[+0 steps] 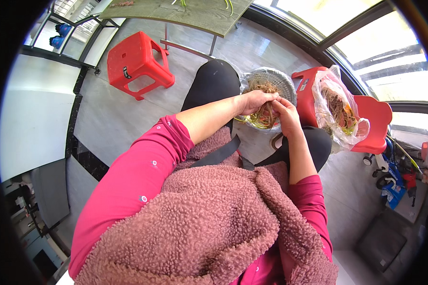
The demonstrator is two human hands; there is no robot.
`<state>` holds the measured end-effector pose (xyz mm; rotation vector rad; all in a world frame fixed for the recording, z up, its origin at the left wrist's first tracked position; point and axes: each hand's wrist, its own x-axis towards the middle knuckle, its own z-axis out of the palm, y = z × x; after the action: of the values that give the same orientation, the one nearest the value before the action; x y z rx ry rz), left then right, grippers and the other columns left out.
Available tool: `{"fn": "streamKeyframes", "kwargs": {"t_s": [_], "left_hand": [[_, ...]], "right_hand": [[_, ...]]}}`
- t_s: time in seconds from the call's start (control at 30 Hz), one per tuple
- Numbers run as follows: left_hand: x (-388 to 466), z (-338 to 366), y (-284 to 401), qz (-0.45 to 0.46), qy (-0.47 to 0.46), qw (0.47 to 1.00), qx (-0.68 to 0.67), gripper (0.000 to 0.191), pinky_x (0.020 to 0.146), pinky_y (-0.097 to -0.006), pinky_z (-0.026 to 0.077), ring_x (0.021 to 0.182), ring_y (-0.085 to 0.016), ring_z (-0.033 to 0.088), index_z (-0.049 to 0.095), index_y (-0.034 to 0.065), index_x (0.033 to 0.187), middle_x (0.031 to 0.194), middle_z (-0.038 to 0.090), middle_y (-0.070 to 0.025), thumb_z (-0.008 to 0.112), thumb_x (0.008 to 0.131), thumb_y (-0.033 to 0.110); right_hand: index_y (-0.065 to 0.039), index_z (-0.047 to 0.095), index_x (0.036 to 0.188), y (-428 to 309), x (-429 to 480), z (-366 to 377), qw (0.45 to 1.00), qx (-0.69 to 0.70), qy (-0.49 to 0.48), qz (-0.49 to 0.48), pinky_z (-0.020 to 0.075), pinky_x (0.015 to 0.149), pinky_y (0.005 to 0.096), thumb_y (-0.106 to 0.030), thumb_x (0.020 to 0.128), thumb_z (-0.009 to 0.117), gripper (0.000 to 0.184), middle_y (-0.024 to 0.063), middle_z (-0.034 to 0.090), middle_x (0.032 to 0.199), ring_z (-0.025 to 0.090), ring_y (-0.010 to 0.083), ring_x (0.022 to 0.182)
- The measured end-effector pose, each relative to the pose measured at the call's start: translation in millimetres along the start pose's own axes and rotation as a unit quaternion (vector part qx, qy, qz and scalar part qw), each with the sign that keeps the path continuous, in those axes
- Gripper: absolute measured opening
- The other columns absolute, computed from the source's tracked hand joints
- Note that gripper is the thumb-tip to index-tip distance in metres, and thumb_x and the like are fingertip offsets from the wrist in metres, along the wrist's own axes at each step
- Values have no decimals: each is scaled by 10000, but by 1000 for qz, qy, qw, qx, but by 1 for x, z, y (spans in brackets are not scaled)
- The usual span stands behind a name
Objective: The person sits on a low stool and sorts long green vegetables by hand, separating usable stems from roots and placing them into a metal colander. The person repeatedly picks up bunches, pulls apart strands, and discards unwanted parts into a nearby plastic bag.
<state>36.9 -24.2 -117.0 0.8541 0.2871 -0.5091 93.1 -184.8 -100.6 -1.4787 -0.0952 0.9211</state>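
My left hand (256,101) and my right hand (286,113) meet at the fingertips over a grey plastic basket (287,83) lined with a clear bag. Between them they pinch a small bunch of dry, brownish plant roots or stalks (269,119). More brown, root-like strands and some yellow-green leaves lie in the basket beneath. The basket is on the floor between my knees. Right of it, a thin white plastic bag (326,124) with similar brown and green plant scraps rests on a red plastic chair (372,124).
A red plastic stool (132,60) stands on the tiled floor at the upper left. Ahead is a wood-top table (199,17) with green stalks on it. Large windows run along the right. A blue wheeled item (392,181) stands at the far right.
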Motion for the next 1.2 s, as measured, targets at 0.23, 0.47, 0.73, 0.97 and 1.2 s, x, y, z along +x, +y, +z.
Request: {"fn": "streamKeyframes", "kwargs": {"t_s": [0.23, 0.47, 0.73, 0.97, 1.2], "left_hand": [[-2, 2, -2, 29, 72, 997, 5, 275, 841, -321, 532, 935, -159, 647, 598, 39, 1175, 1065, 658, -64, 574, 977, 227], [-3, -1, 8, -13, 50, 999, -15, 220, 814, -309, 529, 956, -186, 665, 638, 62, 1110, 1017, 692, -78, 567, 976, 221], [-14, -5, 29, -54, -34, 998, -18, 296, 885, -346, 522, 1009, -191, 668, 599, 73, 1202, 1082, 694, -84, 571, 976, 262], [-29, -12, 23, 5, -98, 995, 2, 290, 904, -365, 522, 1050, -206, 652, 585, 46, 1213, 1118, 677, -91, 568, 975, 209], [10, -12, 38, -34, 198, 974, -103, 236, 823, -440, 561, 943, -268, 681, 578, 36, 1101, 1030, 678, -126, 479, 1003, 226]], "right_hand": [[12, 681, 996, 7, 1, -1, 993, -79, 75, -42, 487, 630, 246, -188, 877, 658, 234, 40, 681, 838, 609, 93, 735], [20, 670, 947, -1, -3, -1, 988, -47, 119, -87, 479, 689, 264, -170, 880, 634, 204, 36, 668, 799, 583, 103, 724], [-52, 662, 1024, -15, -7, 1, 992, 54, 53, -98, 440, 622, 196, -208, 947, 634, 176, -28, 631, 788, 539, 34, 668], [-30, 615, 1134, -15, -23, 14, 995, -1, 5, -103, 453, 697, 211, -226, 931, 656, 285, -6, 646, 908, 580, 59, 766], [8, 615, 1147, -31, -22, 4, 987, -32, 105, -122, 462, 730, 239, -194, 925, 639, 301, 49, 637, 1018, 568, 83, 884]]}}
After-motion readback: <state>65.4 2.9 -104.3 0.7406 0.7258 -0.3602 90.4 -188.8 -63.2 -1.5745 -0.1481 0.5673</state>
